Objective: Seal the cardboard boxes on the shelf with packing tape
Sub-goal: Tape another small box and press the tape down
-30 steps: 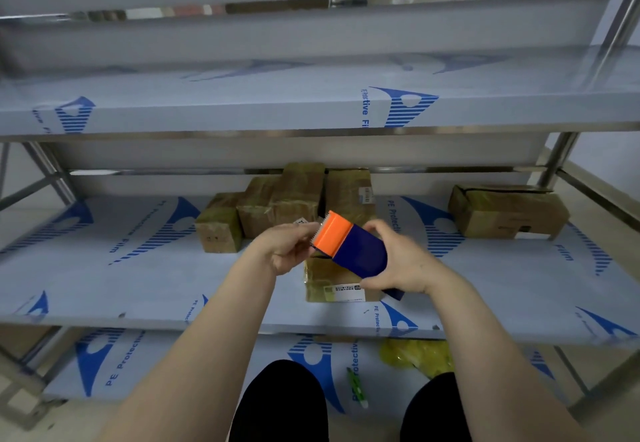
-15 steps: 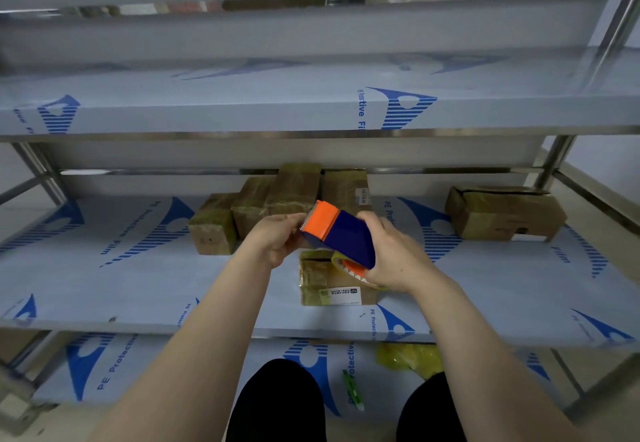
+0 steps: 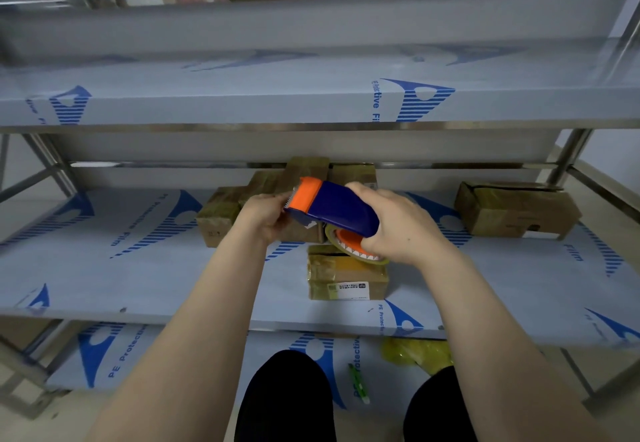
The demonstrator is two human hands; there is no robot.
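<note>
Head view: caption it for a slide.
Right hand grips tape dispenser, left hand holds its orange end, near a box.

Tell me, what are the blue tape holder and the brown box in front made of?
The tape dispenser: probably hard plastic; smooth blue shell with a soft sheen, orange nose. The front box: cardboard, brown and matte, partly glossy where clear tape seems to cover it.

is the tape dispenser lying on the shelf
No, the right hand grips the tape dispenser above the shelf, with the left hand pinching at its orange end.

Storeroom: film-covered steel shelving (image 3: 311, 105) holding taped parcels (image 3: 516, 207).
</note>
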